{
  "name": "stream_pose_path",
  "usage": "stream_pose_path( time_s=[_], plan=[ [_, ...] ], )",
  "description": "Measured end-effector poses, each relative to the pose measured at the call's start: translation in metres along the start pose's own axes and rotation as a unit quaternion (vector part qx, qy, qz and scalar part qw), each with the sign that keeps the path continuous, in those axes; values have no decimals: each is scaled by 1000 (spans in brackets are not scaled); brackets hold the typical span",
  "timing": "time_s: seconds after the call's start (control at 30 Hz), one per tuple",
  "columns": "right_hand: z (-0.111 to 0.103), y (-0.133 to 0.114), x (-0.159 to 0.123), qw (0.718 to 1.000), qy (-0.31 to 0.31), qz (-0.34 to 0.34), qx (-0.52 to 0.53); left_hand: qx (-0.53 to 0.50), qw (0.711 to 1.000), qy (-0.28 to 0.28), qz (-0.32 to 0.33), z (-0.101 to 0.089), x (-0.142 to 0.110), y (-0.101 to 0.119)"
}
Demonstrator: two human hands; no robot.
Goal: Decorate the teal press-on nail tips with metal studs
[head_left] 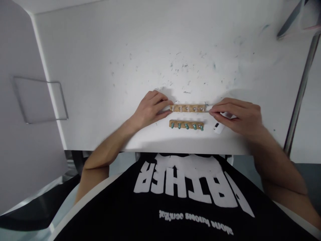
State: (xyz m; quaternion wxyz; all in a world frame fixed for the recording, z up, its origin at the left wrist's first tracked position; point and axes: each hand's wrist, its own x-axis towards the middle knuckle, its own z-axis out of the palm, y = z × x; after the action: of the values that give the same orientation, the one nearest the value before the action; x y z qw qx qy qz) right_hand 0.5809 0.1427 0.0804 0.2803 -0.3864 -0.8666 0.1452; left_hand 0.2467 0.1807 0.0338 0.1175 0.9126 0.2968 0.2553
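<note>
Two narrow wooden strips lie side by side near the front edge of a white table [105,67]. The far strip [188,108] carries several clear pegs. The near strip [186,125] carries several green pegs. My left hand [149,108] pinches the left end of the far strip, fingers closed on it. My right hand [238,117] has its fingertips pressed together at the right end of the same strip, where a small thin metal piece sticks up. A small white block with a dark mark [218,127] lies just under my right hand.
The table top is speckled with small dark flecks around the middle. A metal post [301,90] runs down the right side. A thin wire frame [40,100] hangs on the grey panel at the left. A flat object [296,18] lies at the far right corner.
</note>
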Motion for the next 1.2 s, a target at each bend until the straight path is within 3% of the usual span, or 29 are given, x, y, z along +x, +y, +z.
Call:
stream_pose_path(
  time_s=[0.5,1.2],
  plan=[
    [7,2,0,998,34,39,-26,-10,1000,2,3,0,0,0],
    [10,3,4,998,29,41,-36,-8,1000,1,-2,-4,2,0]
  ],
)
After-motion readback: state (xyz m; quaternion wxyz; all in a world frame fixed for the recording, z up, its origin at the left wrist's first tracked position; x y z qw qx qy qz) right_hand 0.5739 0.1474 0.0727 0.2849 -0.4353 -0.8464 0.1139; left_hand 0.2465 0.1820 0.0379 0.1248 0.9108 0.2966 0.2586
